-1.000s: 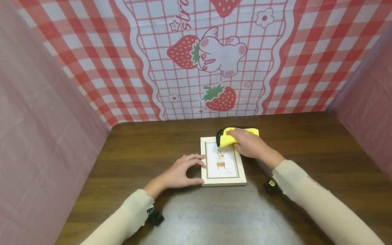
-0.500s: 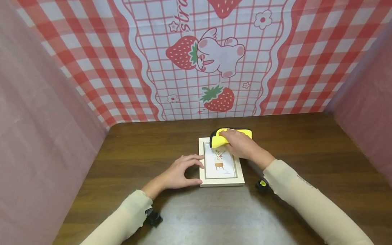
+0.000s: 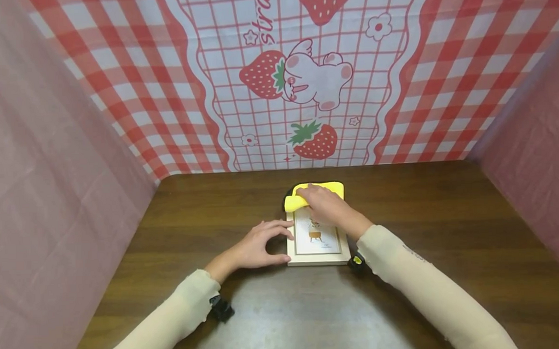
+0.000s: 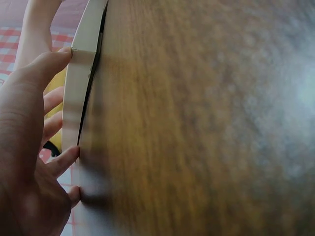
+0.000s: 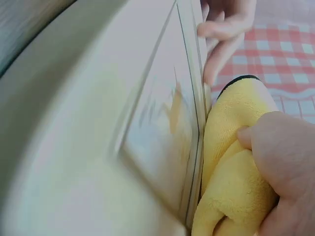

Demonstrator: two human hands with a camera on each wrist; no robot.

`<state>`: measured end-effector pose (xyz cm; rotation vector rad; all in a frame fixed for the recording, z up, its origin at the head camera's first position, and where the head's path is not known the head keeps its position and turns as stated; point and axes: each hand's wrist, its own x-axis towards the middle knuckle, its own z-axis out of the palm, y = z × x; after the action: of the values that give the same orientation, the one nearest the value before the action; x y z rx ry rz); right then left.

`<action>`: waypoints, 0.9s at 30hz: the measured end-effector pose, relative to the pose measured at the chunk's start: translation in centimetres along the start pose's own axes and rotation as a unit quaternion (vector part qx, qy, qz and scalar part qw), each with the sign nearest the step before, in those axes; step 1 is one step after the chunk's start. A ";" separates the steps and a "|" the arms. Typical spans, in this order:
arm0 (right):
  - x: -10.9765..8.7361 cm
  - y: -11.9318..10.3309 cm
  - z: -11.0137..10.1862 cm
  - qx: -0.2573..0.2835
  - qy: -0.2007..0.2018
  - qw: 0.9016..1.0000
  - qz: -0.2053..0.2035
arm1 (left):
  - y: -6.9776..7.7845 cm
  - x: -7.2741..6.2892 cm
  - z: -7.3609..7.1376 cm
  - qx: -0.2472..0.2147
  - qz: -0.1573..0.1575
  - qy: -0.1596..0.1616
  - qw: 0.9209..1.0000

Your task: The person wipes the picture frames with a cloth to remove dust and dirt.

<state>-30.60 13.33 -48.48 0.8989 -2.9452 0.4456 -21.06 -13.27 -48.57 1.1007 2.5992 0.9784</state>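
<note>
A cream picture frame (image 3: 319, 259) with a small plant-pot print lies flat on the brown table. My right hand (image 3: 328, 207) grips a folded yellow cloth (image 3: 332, 187) with a black edge over the frame's far end, covering its top border and part of the print. In the right wrist view the thumb presses into the folds of the cloth (image 5: 236, 182). At the frame's left side, my left hand (image 3: 259, 245) is spread in a C shape, fingertips and thumb touching the border. The left wrist view shows its thumb and fingers along the frame's side (image 4: 81, 83).
Brown wood table (image 3: 197, 208) surrounds the frame, with a bright reflection at the front. Behind it hangs a red-and-white checked strawberry cloth (image 3: 313, 91). Pink drapes (image 3: 53, 177) close off both sides. A small black camera (image 3: 221, 309) sits under the left wrist.
The right hand has slid left along the frame's far end with the yellow cloth, from its right corner to its left corner. The left hand and the frame stay in place.
</note>
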 end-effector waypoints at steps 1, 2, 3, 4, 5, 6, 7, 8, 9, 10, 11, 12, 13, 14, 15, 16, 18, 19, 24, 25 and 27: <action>0.3 -0.2 0.1 0.001 0.001 1.000 -0.003 | 0.1 0.0 -0.1 0.000 0.000 0.000 1.000; 0.5 -0.4 0.3 -0.003 0.000 1.000 -0.006 | 0.1 0.0 -0.1 -0.001 0.000 0.000 1.000; 0.8 -0.6 0.4 -0.003 0.000 1.000 -0.008 | 0.2 0.0 -0.1 -0.002 -0.001 -0.001 1.000; 0.9 -0.9 0.4 0.000 0.000 1.000 -0.009 | 0.2 0.0 -0.1 -0.002 -0.001 -0.001 1.000; 1.0 -1.0 0.5 0.001 -0.003 1.000 -0.009 | 0.2 0.0 -0.1 -0.001 -0.001 -0.001 1.000; 1.1 -1.1 0.5 0.000 -0.005 1.000 -0.010 | 0.2 0.0 -0.1 -0.002 -0.001 -0.001 1.000; 1.2 -1.3 0.5 0.004 -0.007 1.000 -0.010 | 0.1 0.0 -0.1 -0.004 0.000 0.000 1.000; 1.2 -1.3 0.6 0.005 -0.010 1.000 -0.009 | 0.0 0.0 0.0 -0.005 0.002 0.001 1.000; 1.3 -1.3 0.6 0.008 -0.010 1.000 -0.008 | -0.1 0.1 0.0 -0.007 0.005 0.002 1.000; 1.3 -1.3 0.7 0.008 -0.012 1.000 -0.007 | -0.2 0.1 0.1 -0.008 0.010 0.005 1.000; 1.3 -1.3 0.7 0.006 -0.012 1.000 -0.006 | -0.7 0.1 0.3 -0.004 0.019 0.011 1.000; 1.3 -1.2 0.8 0.004 -0.014 1.000 -0.005 | -0.8 0.1 0.4 -0.002 0.026 0.015 1.000; 1.3 -1.2 0.8 0.001 -0.013 1.000 -0.006 | -1.0 0.1 0.4 -0.005 0.029 0.018 0.999; 1.3 -1.1 0.8 0.000 -0.013 1.000 -0.006 | -1.1 0.1 0.5 -0.006 0.032 0.021 0.999; 1.3 -1.1 0.8 -0.001 -0.014 1.000 -0.004 | -1.2 0.1 0.6 -0.006 0.034 0.023 0.999; 1.2 -1.0 0.8 -0.002 -0.016 1.000 -0.004 | -1.3 0.1 0.6 -0.004 0.036 0.023 0.999; 1.2 -0.9 0.7 -0.004 -0.021 1.000 -0.001 | -0.9 0.1 0.3 -0.010 0.027 0.015 0.999; 1.1 -0.8 0.7 -0.004 -0.022 1.000 0.000 | -0.8 0.1 0.3 -0.011 0.022 0.012 1.000; 0.7 -0.7 0.5 0.001 -0.021 1.000 -0.003 | -0.1 0.1 -0.1 -0.001 0.004 -0.001 1.000; 0.4 -0.9 0.2 0.006 -0.019 1.000 -0.004 | -0.1 0.1 -0.1 0.000 0.002 -0.002 1.000; 0.0 -1.0 -0.2 0.007 -0.016 1.000 -0.009 | 0.0 0.1 -0.1 0.002 -0.002 -0.003 1.000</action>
<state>-30.04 12.55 -48.06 0.9429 -2.9646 0.4563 -21.18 -13.29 -48.51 1.0984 2.5985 0.9669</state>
